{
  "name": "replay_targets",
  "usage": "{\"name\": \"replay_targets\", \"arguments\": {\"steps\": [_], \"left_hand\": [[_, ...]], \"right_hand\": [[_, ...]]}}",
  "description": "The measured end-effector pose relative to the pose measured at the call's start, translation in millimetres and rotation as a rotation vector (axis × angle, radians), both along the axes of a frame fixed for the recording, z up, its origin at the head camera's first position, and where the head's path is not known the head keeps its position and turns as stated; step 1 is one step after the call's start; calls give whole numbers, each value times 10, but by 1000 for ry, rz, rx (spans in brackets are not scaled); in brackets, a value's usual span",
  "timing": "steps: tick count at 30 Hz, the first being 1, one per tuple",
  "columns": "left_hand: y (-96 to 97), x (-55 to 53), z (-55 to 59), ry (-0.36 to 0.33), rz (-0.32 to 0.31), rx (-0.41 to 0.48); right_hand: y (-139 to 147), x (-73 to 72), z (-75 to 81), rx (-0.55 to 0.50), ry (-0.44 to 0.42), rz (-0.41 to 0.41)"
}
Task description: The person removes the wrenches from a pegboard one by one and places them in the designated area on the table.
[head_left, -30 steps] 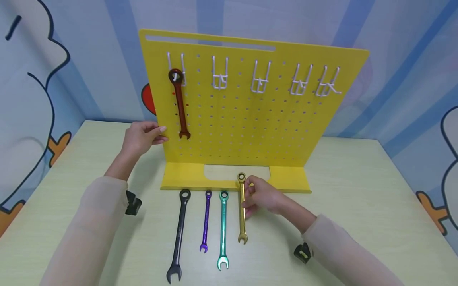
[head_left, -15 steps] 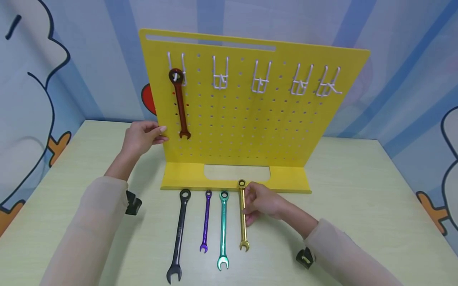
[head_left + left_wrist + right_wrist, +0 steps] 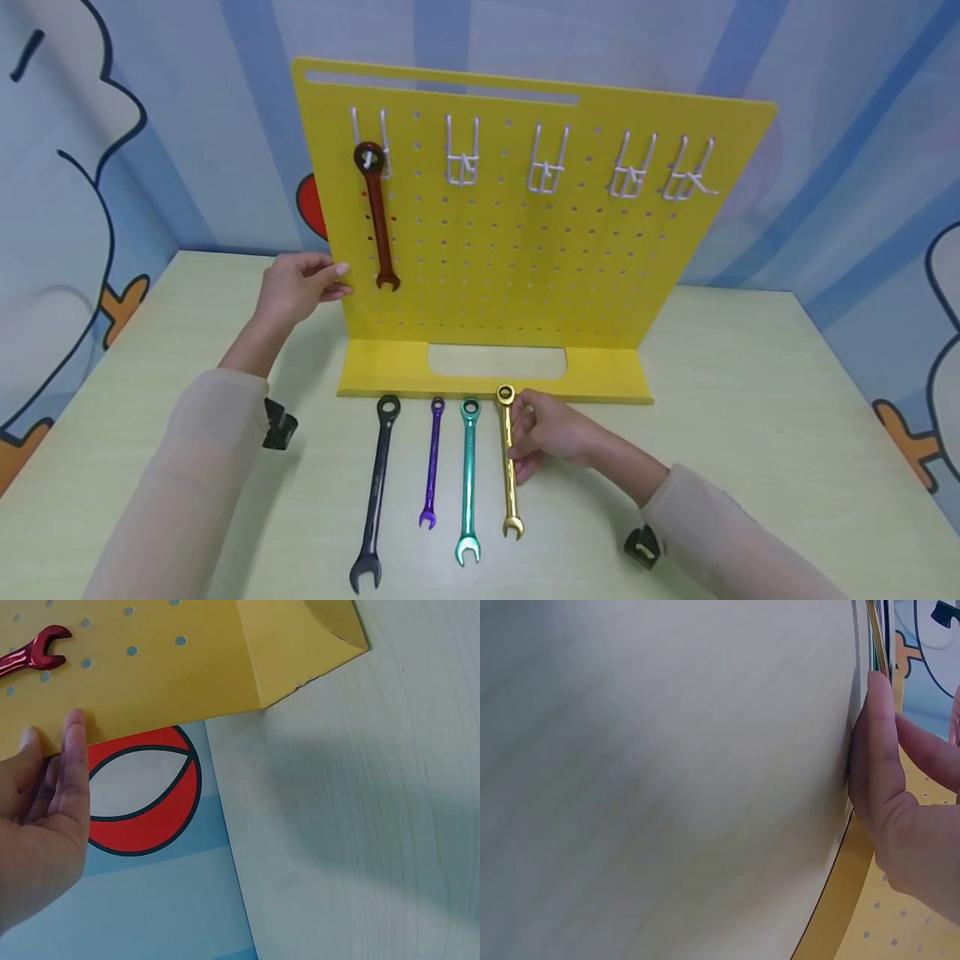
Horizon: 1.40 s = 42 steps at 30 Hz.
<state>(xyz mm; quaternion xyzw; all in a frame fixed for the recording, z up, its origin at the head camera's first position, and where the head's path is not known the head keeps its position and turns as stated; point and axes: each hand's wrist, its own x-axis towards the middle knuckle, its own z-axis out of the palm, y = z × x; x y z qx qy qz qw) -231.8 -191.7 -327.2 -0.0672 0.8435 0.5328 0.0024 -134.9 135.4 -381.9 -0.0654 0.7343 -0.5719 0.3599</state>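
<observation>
My right hand (image 3: 551, 433) pinches the gold combination wrench (image 3: 508, 467) by its shaft, low over the table, with the ring end away from me. Left of it lie a teal wrench (image 3: 468, 479), a small purple wrench (image 3: 432, 467) and a long black wrench (image 3: 377, 492), side by side. My left hand (image 3: 296, 287) grips the left edge of the yellow pegboard (image 3: 510, 250), with fingertips over its front face in the left wrist view. A dark red wrench (image 3: 380, 217) hangs by its ring on the leftmost hook. In the right wrist view only a sliver of gold wrench shows.
Several white wire hooks (image 3: 546, 171) stick out along the upper pegboard, to the right of the red wrench. The board's foot (image 3: 607, 379) rests on the pale wooden table (image 3: 735, 400). Behind hangs a blue cartoon backdrop (image 3: 525, 42).
My right hand has moved toward me with the gold wrench, bringing it down roughly level with the row of wrenches. The left hand stays on the pegboard edge.
</observation>
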Motion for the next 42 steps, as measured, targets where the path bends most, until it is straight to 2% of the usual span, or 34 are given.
{"name": "replay_targets", "arguments": {"steps": [5, 6, 14, 23, 36, 42], "left_hand": [[5, 13, 12, 4, -4, -3], [67, 93, 111, 1, 14, -52], [61, 99, 109, 2, 12, -42], [61, 98, 107, 8, 14, -53], [59, 88, 104, 5, 11, -62], [50, 89, 100, 7, 10, -63]], "right_hand": [[-3, 28, 15, 11, -9, 15], [-1, 32, 17, 8, -12, 19], [-3, 57, 19, 13, -25, 28], [-34, 66, 10, 79, -22, -8], [-72, 124, 13, 78, -12, -86], [-71, 139, 0, 81, 4, -96]]}}
